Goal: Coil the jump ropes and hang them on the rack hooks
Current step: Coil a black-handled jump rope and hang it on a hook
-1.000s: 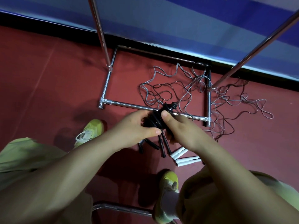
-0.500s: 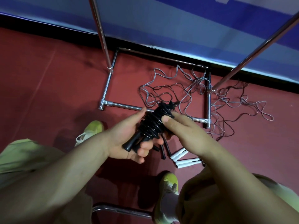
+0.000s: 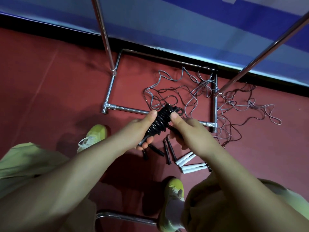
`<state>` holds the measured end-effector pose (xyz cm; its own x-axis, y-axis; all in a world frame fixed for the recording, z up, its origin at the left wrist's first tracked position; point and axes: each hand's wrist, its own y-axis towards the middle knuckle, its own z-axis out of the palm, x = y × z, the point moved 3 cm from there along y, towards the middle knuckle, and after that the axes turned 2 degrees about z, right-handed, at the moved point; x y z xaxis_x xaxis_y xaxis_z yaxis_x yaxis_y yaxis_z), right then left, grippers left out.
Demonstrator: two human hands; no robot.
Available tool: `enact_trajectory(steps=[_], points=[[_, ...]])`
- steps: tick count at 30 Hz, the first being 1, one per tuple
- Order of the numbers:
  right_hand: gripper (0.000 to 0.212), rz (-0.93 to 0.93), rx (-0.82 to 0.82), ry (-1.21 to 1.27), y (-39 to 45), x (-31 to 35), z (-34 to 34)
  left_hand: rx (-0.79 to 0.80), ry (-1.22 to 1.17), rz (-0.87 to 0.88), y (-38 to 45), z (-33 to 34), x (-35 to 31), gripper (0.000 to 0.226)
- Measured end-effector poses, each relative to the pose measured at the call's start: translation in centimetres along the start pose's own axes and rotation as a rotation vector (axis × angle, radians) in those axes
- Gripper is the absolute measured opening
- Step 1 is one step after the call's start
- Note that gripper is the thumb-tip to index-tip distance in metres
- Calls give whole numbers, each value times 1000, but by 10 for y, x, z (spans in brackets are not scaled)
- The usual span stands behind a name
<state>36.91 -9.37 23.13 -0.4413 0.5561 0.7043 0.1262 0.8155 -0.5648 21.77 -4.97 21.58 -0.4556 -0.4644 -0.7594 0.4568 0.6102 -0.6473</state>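
Black coiled jump rope [image 3: 159, 122], one, gripped by left hand [image 3: 138, 129] and right hand [image 3: 187, 129]; four white handles [image 3: 189, 164] on red floor [image 3: 50, 84].

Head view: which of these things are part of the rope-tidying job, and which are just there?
Part of the job:
- coiled black rope, held by left hand and right hand
- tangled ropes on the floor
- white handles
- rack frame

Just there:
- green shoes
- blue wall padding

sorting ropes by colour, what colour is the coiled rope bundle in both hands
Black, glossy: the coiled rope bundle, clearest in the head view.
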Motion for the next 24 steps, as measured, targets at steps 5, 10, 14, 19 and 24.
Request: enact_trajectory(steps=[5, 10, 14, 19, 24], points=[[92, 78, 122, 111, -2, -1, 7, -70, 335, 138, 1, -4, 9, 56], [55, 125, -2, 155, 1, -3, 6, 48, 505, 185, -2, 4, 12, 68], [40, 50, -8, 190, 2, 3, 3, 107, 336, 114, -7, -1, 4, 73], [22, -110, 78, 394, -6, 12, 3, 400, -139, -162, -14, 5, -4, 54], [34, -222, 266, 481, -6, 12, 5, 576, -533, -304, -17, 11, -6, 80]])
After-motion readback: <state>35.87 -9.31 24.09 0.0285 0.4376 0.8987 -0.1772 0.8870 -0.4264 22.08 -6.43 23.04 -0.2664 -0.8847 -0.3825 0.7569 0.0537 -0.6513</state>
